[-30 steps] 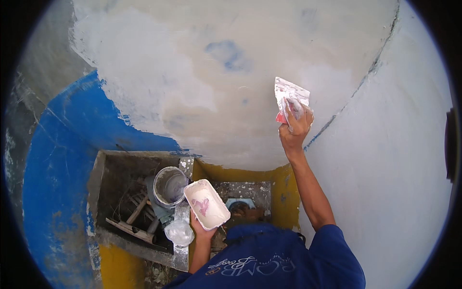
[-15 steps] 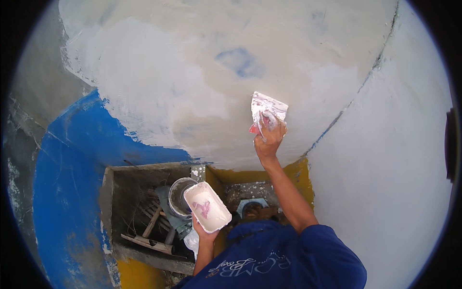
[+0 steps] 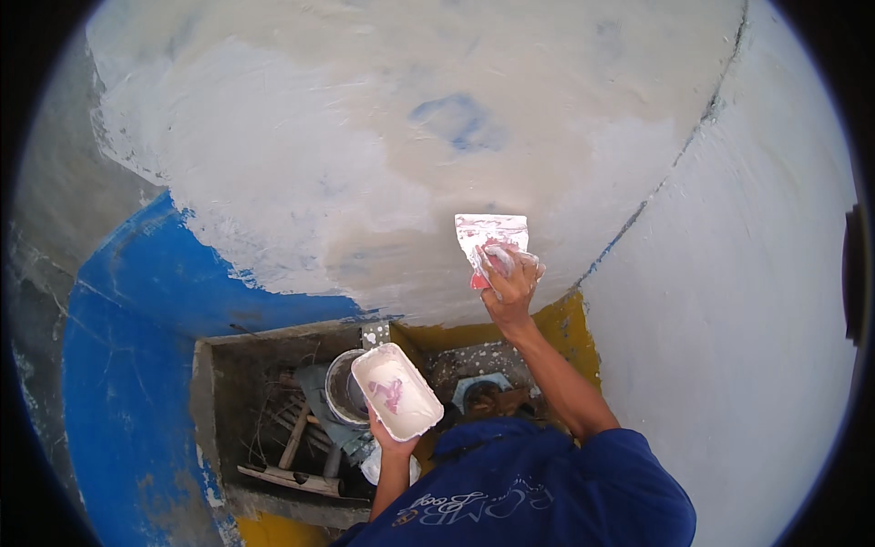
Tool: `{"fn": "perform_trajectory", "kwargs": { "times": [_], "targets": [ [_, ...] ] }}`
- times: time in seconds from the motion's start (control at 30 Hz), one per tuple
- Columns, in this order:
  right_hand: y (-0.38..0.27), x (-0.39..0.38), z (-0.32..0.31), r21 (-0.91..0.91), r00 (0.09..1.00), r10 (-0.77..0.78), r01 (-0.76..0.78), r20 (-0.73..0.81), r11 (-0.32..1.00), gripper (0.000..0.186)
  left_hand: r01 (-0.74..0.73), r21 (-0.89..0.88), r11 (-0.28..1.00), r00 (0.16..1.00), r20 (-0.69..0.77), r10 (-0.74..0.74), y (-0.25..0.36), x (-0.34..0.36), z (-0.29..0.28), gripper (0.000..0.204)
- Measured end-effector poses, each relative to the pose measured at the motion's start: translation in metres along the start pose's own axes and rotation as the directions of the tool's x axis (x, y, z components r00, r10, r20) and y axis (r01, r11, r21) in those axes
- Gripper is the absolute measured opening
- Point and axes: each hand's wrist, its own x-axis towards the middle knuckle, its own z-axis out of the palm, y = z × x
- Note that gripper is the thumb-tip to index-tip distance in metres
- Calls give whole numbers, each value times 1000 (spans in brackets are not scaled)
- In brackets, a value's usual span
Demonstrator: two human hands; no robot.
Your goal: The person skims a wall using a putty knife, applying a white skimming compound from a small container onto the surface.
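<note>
My right hand (image 3: 512, 294) grips a putty scraper (image 3: 485, 232) with a white-smeared blade and red lower part, held against the pale, patchily coated wall (image 3: 301, 128) just below a bluish smudge. Fingers and tool carry white paste. My left hand (image 3: 392, 438) holds a white rectangular tub (image 3: 412, 394) containing creamy paste with pink streaks, above the open concrete recess. A round bucket (image 3: 339, 387) stands partly hidden behind the tub.
A blue painted surface (image 3: 128, 365) curves along the left. A concrete recess (image 3: 202, 419) holds wooden pieces (image 3: 273, 474) and cloth. Yellow wall (image 3: 570, 337) edges the lower middle. A pale wall (image 3: 729, 346) with a cracked seam rises at right, and a white plastic bag (image 3: 374, 469) lies low.
My right hand with the scraper has moved down and to the left along the wall over the last second, the blade turning more level. The tub has stayed about where it was.
</note>
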Motion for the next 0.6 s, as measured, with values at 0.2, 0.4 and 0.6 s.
{"fn": "perform_trajectory", "kwargs": {
  "times": [0.2,0.4,0.6],
  "targets": [
    [6,44,-7,30,986,67,-63,-150,998,48,61,2,998,998,6,-61,0,3,-18,61],
    [-10,2,17,-30,995,-50,53,86,998,50,54,13,998,999,-3,-54,2,2,-20,62],
    [17,-22,-14,-8,995,-2,3,99,1000,55,12,42,999,1000,4,-12,13,-3,-31,60]
  ]
}}
